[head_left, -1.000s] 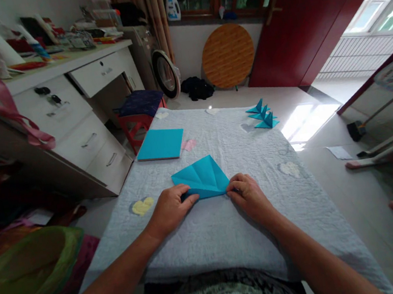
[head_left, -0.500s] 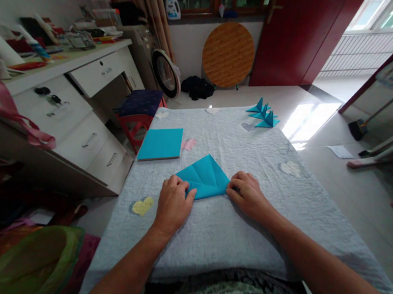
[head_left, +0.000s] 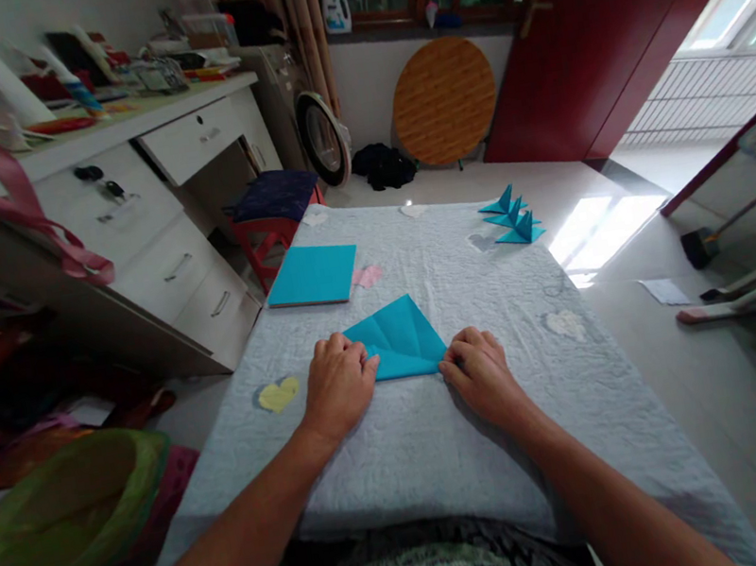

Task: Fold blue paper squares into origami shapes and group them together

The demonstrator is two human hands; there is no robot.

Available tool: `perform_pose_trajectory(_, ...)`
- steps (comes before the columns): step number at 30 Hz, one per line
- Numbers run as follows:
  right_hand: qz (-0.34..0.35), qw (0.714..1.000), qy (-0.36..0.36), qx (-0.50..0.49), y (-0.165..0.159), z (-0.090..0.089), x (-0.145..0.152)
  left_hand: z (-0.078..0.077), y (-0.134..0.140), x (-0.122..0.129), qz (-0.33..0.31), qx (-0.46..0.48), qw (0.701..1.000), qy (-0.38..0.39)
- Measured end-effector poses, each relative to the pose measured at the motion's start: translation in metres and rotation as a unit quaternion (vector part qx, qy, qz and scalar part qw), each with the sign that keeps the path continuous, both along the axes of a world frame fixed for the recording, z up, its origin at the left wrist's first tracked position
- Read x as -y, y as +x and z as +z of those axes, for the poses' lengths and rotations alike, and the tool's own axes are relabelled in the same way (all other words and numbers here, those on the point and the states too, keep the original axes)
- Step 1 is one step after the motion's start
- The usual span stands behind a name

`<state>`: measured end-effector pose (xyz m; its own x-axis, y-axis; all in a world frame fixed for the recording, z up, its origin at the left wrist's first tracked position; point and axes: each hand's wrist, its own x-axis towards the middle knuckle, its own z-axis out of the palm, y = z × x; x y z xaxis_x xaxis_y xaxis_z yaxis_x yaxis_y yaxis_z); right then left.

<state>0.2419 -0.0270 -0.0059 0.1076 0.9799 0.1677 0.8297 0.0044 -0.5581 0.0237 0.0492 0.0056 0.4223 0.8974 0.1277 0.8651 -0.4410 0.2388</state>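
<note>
A blue sheet of origami paper (head_left: 401, 335), creased and folded along its near edge, lies on the cloth-covered table (head_left: 405, 451). At its left corner my left hand (head_left: 340, 380) is closed, thumb and fingers on the paper. My right hand (head_left: 477, 365) pinches the right corner, its fingers curled. Behind my left hand is a flat stack of blue paper (head_left: 315, 275). Several folded blue paper pieces (head_left: 513, 217) with upright points stand in a row at the far right of the table.
To the left is a white desk (head_left: 144, 215) with drawers, and a green-lined bin (head_left: 63, 515) on the floor. A red stool (head_left: 270, 233) touches the far left side. Beyond the table are an open washing machine door (head_left: 325, 138) and a round wooden board (head_left: 444, 100).
The view has shifted slightly, moving everything a little to the right. My left thumb has drawn in closer to the fingers on the paper. Both hands keep hold of its corners.
</note>
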Motion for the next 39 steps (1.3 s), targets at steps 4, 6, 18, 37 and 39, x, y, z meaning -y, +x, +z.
perform_pose_trajectory(4,0.001,1.0,-0.005,-0.004,0.0008,-0.0009,-0.0013,0.0005,0.0008,0.0001,0.004,-0.006,1.0,0.0)
perform_pose_trajectory(6,0.0,1.0,-0.002,-0.006,0.001,-0.0016,-0.0016,0.0004,0.0008,0.0005,0.004,-0.003,1.0,-0.003)
perform_pose_trajectory(18,0.001,1.0,-0.007,-0.001,0.0013,-0.0009,-0.0021,0.0032,0.0023,0.0037,0.061,-0.007,0.998,-0.031)
perform_pose_trajectory(37,0.007,1.0,-0.004,0.005,0.0026,-0.0024,-0.0027,0.005,0.0035,0.0054,0.083,-0.015,0.996,-0.041)
perform_pose_trajectory(39,0.011,1.0,-0.003,0.004,0.0028,-0.002,-0.0025,0.0044,0.0031,0.0054,0.083,-0.015,0.996,-0.042)
